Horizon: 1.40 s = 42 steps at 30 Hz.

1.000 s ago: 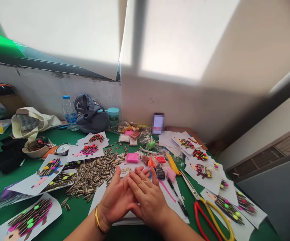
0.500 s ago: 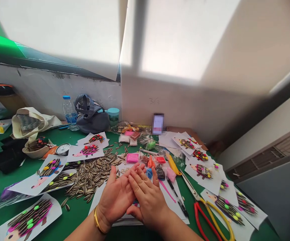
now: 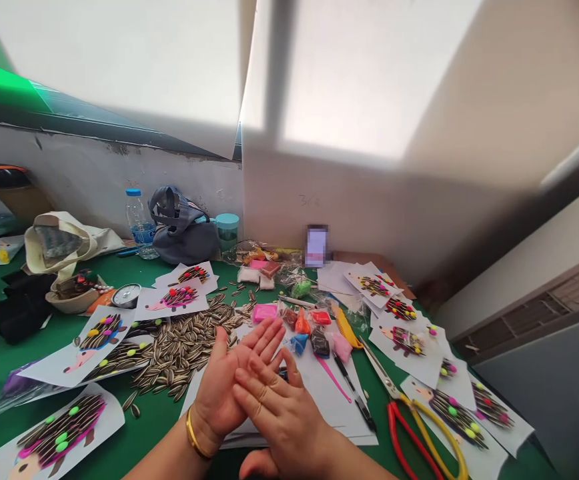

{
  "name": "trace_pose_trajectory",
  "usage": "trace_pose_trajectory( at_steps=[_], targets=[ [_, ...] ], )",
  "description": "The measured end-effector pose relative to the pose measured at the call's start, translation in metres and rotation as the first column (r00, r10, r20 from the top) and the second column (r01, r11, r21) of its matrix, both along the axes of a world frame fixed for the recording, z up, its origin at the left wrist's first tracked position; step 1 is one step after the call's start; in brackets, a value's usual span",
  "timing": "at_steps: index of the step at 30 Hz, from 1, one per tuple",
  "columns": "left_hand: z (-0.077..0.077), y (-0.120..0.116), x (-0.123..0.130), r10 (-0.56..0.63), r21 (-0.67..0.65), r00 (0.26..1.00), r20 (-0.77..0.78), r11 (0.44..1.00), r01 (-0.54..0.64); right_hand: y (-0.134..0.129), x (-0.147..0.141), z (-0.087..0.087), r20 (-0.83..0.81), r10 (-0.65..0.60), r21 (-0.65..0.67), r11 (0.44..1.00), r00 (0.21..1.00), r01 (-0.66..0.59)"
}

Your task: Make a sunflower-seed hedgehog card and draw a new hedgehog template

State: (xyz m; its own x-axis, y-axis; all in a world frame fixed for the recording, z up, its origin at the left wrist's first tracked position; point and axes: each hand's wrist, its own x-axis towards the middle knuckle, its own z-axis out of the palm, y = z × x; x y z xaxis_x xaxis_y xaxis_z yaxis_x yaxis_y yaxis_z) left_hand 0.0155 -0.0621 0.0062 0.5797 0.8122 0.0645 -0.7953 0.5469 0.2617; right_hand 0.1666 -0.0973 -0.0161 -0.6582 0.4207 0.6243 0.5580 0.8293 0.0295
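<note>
My left hand [image 3: 232, 387], with a gold bangle [image 3: 197, 433] at the wrist, is turned palm up with its fingers stretched out. Across its palm and lower fingers lies my right hand [image 3: 289, 407], palm down, fingers straight and slightly apart. Whether anything small sits between the palms is hidden. Beneath both hands are white paper sheets [image 3: 334, 417]. Just beyond the fingertips sit packets of modelling clay: pink [image 3: 264, 312], orange [image 3: 302, 323], red [image 3: 321, 317], blue [image 3: 298, 344] and black [image 3: 320, 342]. A heap of sunflower seeds [image 3: 184, 347] spreads beside my left hand.
Red-and-yellow-handled scissors [image 3: 402, 400], a black pen [image 3: 354, 393] and a yellow cutter [image 3: 345, 327] lie to the right. Hedgehog pictures made with seeds [image 3: 452, 413] [image 3: 62, 430] line both sides. Behind stand a water bottle [image 3: 140, 227], a grey bag [image 3: 184, 237] and a phone [image 3: 316, 245].
My right hand has slid back toward me across the left palm, its thumb now lower. The left hand's fingers and the blue clay packet show more.
</note>
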Motion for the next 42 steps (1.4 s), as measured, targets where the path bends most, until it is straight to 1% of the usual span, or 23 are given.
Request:
trace_pose_trajectory(
  at_steps=[2,5,6,8,10,12,14,16,17,19,22,24,25,27,30,34,36,38,42],
  targets=[
    [-0.004,-0.002,0.004,-0.027,-0.01,1.0,0.005,1.0,0.027,0.001,-0.002,-0.003,0.006,-0.02,-0.003,1.0,1.0,0.02],
    [-0.005,-0.003,0.006,-0.086,-0.008,0.996,0.016,0.996,0.086,0.004,0.001,-0.002,-0.035,-0.136,-0.033,0.99,0.99,0.135],
    [-0.003,-0.001,0.004,-0.075,-0.004,0.997,0.016,0.997,0.075,0.004,0.002,-0.001,-0.04,-0.151,-0.043,0.988,0.988,0.15],
    [0.001,0.003,-0.001,-0.007,0.001,1.0,0.013,1.0,0.007,0.003,0.004,0.001,-0.019,-0.116,-0.054,0.992,0.993,0.115],
    [0.003,0.006,-0.004,0.06,0.001,0.998,0.013,0.998,-0.06,0.0,0.002,0.003,0.007,-0.03,-0.047,0.998,1.0,0.031],
    [0.002,0.004,-0.001,0.062,0.0,0.998,0.001,0.998,-0.062,-0.002,-0.003,0.003,0.013,0.02,-0.035,0.999,1.0,-0.019],
    [-0.001,-0.001,0.006,0.021,-0.005,1.0,-0.021,1.0,-0.021,-0.001,-0.006,0.002,-0.021,-0.007,-0.031,0.999,1.0,0.006],
    [-0.004,-0.006,0.012,-0.043,-0.021,0.999,-0.031,0.999,0.043,0.001,-0.005,0.0,-0.068,-0.071,-0.047,0.997,0.995,0.068],
    [-0.004,-0.007,0.013,-0.056,-0.029,0.998,-0.029,0.998,0.055,0.002,-0.003,-0.001,-0.084,-0.098,-0.059,0.994,0.992,0.093],
    [-0.003,-0.005,0.011,-0.026,-0.041,0.999,-0.032,0.999,0.024,0.003,0.001,-0.003,-0.085,-0.113,-0.08,0.991,0.99,0.106],
    [0.002,0.0,0.005,0.069,-0.064,0.996,-0.049,0.995,-0.072,0.002,0.004,-0.004,-0.046,-0.034,-0.07,0.997,0.998,0.031],
    [0.003,0.0,0.005,0.09,-0.086,0.993,-0.076,0.992,-0.097,0.002,0.001,-0.003,-0.022,0.015,-0.053,0.998,1.0,-0.017],
    [0.003,-0.001,0.007,0.085,-0.098,0.992,-0.089,0.991,-0.094,0.002,0.0,-0.003,-0.024,0.016,-0.049,0.999,1.0,-0.017],
    [0.002,-0.004,0.01,0.046,-0.124,0.994,-0.104,0.99,-0.059,0.003,-0.002,0.001,-0.055,-0.027,-0.05,0.998,0.998,0.024],
    [0.001,-0.006,0.011,0.007,-0.138,0.996,-0.086,0.99,-0.019,0.004,-0.001,0.011,-0.098,-0.085,-0.056,0.995,0.992,0.08],
    [0.0,-0.001,0.007,0.031,-0.119,0.999,-0.04,0.992,-0.035,0.0,0.002,0.024,-0.143,-0.049,-0.043,0.998,0.989,0.043],
    [0.0,0.0,0.007,0.03,-0.125,0.999,-0.042,0.992,-0.035,0.0,0.002,0.024,-0.196,-0.031,-0.067,0.998,0.98,0.018],
    [0.0,-0.002,0.009,0.023,-0.135,0.998,-0.06,0.99,-0.031,0.001,-0.001,0.019,-0.25,-0.035,-0.099,0.995,0.968,0.01],
    [0.002,-0.006,0.014,0.016,-0.135,0.994,-0.104,0.99,-0.03,0.003,-0.003,0.012,-0.314,-0.076,-0.129,0.991,0.946,0.037]
  ],
)
